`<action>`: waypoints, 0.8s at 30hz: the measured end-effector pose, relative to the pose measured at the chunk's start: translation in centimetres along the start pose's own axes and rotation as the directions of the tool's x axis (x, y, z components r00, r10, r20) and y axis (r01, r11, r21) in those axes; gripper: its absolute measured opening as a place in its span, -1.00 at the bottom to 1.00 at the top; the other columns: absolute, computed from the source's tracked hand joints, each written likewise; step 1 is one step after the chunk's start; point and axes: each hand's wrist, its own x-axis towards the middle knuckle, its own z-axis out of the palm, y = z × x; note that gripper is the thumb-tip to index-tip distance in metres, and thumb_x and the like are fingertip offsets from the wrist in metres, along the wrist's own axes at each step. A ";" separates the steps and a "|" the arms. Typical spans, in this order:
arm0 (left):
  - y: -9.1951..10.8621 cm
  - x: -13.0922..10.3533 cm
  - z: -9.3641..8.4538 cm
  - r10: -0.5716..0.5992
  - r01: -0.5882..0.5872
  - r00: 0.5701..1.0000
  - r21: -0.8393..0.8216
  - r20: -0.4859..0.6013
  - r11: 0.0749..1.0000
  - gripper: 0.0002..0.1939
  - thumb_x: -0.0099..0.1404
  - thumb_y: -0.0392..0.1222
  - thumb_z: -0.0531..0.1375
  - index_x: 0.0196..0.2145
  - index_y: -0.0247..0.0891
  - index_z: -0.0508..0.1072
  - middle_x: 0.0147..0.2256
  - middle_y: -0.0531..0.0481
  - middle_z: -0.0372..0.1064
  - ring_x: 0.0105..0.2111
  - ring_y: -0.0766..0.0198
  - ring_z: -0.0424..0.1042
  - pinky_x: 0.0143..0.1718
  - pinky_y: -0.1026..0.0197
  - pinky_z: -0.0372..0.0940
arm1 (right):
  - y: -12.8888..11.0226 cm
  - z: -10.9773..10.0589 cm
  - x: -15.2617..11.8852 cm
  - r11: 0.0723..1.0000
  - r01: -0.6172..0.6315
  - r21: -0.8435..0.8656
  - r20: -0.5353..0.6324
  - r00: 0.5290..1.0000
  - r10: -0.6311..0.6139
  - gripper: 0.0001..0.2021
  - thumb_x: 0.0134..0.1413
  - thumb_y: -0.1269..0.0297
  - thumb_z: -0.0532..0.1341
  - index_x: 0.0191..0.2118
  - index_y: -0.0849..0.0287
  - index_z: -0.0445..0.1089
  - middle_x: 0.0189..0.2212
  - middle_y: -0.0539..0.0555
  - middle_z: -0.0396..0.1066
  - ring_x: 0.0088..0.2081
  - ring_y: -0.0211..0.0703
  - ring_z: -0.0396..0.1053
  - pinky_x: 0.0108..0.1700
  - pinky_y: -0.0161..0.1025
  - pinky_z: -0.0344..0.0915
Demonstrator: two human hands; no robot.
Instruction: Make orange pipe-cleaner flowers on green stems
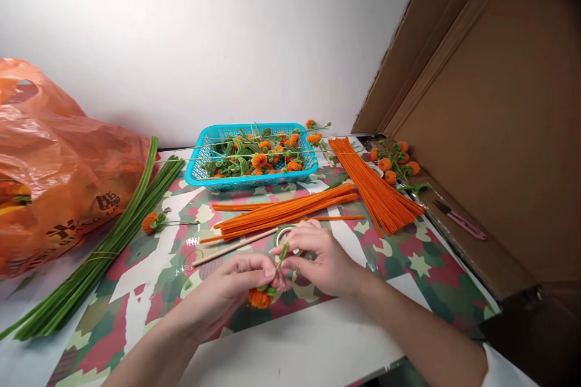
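Near the front of the patterned table, my left hand [247,278] pinches an orange pipe-cleaner flower [261,298] just under its head, which hangs below the fingers. A short green stem [282,252] points up and away from me between the hands. Close on its right side, my right hand [313,254] has thumb and fingers pressed around that green stem. A roll of pale tape [285,234] lies partly hidden behind the right hand's fingers. Left of it rests a thin wooden stick [235,247].
Orange pipe cleaners [290,208] lie beyond the hands, with another orange bundle [379,187] at right. A blue basket [249,180] holds flowers. Green stems [113,242], a single flower [150,223] and an orange bag [68,163] are left; a pink cutter [465,224] is right.
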 end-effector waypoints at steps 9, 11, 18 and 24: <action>0.0 -0.1 0.3 0.310 -0.194 0.932 0.465 -0.186 0.864 -0.78 0.23 -0.03 0.18 -0.34 -0.22 0.52 -0.30 -0.05 0.49 -0.28 0.17 0.42 -0.23 0.17 0.25 | 0.1 0.1 0.0 0.991 -0.123 0.060 -0.036 0.991 0.126 -0.91 0.07 0.43 0.24 -0.42 0.15 0.44 -0.44 -0.05 0.45 -0.35 -0.26 0.34 -0.20 -0.27 0.19; -0.1 0.0 0.5 0.622 -0.298 0.772 0.791 -0.130 0.535 -0.85 0.18 -0.12 0.24 -0.30 -0.20 0.51 -0.25 -0.05 0.50 -0.21 0.13 0.42 -0.16 0.13 0.22 | 0.0 0.4 0.1 0.986 -0.163 0.028 -0.069 0.984 0.165 -0.91 0.08 0.42 0.24 -0.43 0.15 0.45 -0.44 -0.05 0.47 -0.34 -0.26 0.36 -0.17 -0.27 0.18; -0.1 0.1 0.8 0.688 -0.311 0.724 0.865 -0.053 0.394 -0.87 0.26 -0.22 0.17 -0.42 -0.21 0.48 -0.34 -0.01 0.52 -0.26 0.17 0.45 -0.17 0.15 0.23 | -0.2 0.5 0.1 0.978 -0.206 0.047 -0.046 0.977 0.208 -0.92 0.09 0.36 0.25 -0.41 0.12 0.47 -0.40 -0.04 0.49 -0.30 -0.24 0.36 -0.16 -0.26 0.17; 0.2 -0.4 0.3 0.064 -0.062 0.998 0.126 -0.017 0.990 -0.74 0.17 -0.02 0.24 -0.51 -0.27 0.48 -0.43 -0.06 0.48 -0.32 0.17 0.43 -0.28 0.21 0.29 | -0.3 -0.4 -0.1 0.995 -0.088 0.051 0.047 0.995 0.086 -0.91 0.07 0.41 0.26 -0.41 0.09 0.46 -0.39 -0.06 0.50 -0.29 -0.21 0.34 -0.08 -0.14 0.06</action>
